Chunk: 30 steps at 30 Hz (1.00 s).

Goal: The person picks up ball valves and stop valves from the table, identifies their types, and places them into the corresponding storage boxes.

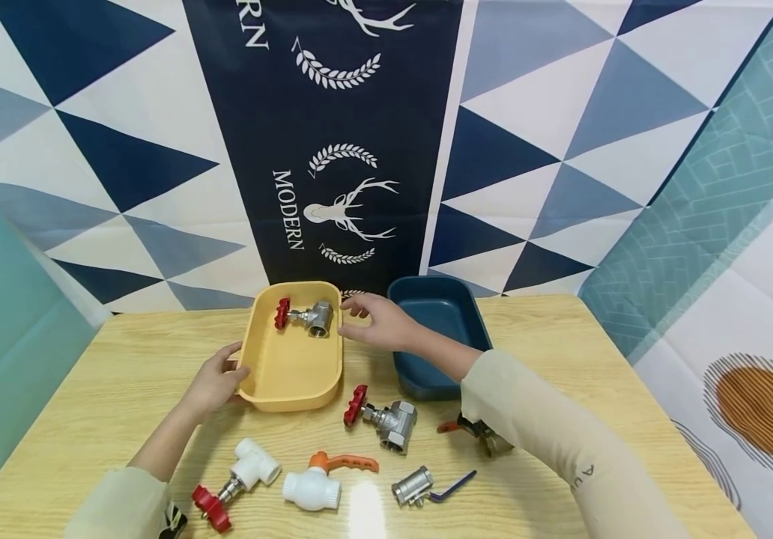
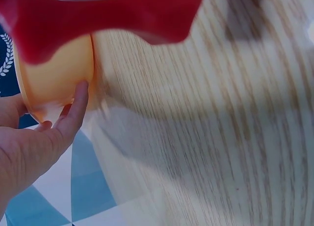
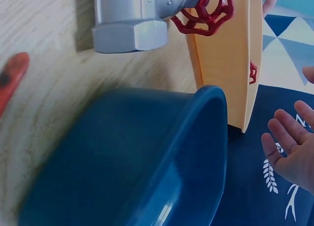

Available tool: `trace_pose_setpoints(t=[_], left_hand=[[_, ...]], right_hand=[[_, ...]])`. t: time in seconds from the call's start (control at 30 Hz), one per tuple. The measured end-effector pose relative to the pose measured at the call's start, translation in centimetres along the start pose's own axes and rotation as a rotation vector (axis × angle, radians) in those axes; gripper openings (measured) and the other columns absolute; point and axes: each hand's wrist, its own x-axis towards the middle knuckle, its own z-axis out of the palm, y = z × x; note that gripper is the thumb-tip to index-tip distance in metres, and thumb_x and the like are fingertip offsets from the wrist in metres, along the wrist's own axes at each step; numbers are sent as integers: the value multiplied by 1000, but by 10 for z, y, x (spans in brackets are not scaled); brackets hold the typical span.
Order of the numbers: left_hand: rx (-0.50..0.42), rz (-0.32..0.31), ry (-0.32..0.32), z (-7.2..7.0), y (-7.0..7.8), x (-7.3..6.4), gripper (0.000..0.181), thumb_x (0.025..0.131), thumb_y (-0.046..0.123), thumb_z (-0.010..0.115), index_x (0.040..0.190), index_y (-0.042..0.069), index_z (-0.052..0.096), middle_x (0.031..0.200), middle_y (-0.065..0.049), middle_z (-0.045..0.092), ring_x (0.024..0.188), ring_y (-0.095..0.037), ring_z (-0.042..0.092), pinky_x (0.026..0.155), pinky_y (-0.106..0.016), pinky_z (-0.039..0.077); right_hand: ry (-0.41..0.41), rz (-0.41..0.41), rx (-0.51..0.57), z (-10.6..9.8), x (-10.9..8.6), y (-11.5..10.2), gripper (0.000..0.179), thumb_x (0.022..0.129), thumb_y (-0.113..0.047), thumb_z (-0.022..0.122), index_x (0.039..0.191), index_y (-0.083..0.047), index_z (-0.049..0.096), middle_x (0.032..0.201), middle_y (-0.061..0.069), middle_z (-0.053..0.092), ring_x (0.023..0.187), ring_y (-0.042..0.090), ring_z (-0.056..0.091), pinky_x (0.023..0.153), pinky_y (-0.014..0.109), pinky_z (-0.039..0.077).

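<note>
Gripping the yellow tray by its left side, your left hand probably steadies it on the desk. Nearer you, a white tee valve with a red handle. Inside the tray, toward its far end, a steel red-wheel valve lies across; its long stem likely keeps it from standing. Nearer again, a white ball valve, orange lever. Your right hand, fingers loosely spread and holding nothing, hovers beside the right rim. Then a second red-wheel valve, a blue-lever valve, and the blue tray; your right sleeve partly hides a red-lever valve.
</note>
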Motion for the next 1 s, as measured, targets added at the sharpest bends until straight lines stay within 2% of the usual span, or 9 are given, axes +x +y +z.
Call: trace_pose_setpoints(t=[0.23,0.53,0.77,1.0], left_hand=[[-1,1,-7,-1,-1,0,57,97,5,40,147,-3,14,124,-36,41,90,-27,62,74,-42,58],[9,-1,-17,-2,-1,-2,58,97,5,40,148,-2,13,127,-36,40,89,-25,63,74,-41,58],[13,-4,-19,-1,-2,-1,59,97,5,40,148,-2,11,130,-38,38,91,-26,63,74,-41,58],[17,-4,-22,-2,-3,0,59,97,5,39,148,-3,10,131,-39,37,93,-27,62,74,-40,58]], right_hand=[[4,5,50,1,-13,3,46,86,-34,65,127,-13,56,118,7,60,108,21,53,88,37,49],[28,-8,42,3,-25,7,44,86,-36,65,124,-14,59,114,4,61,103,17,54,87,34,49],[28,-18,67,4,-34,10,45,86,-36,65,124,-12,58,117,6,61,105,21,55,91,42,48],[27,-27,71,5,-43,13,44,86,-35,65,123,-12,58,118,6,60,104,20,55,88,34,48]])
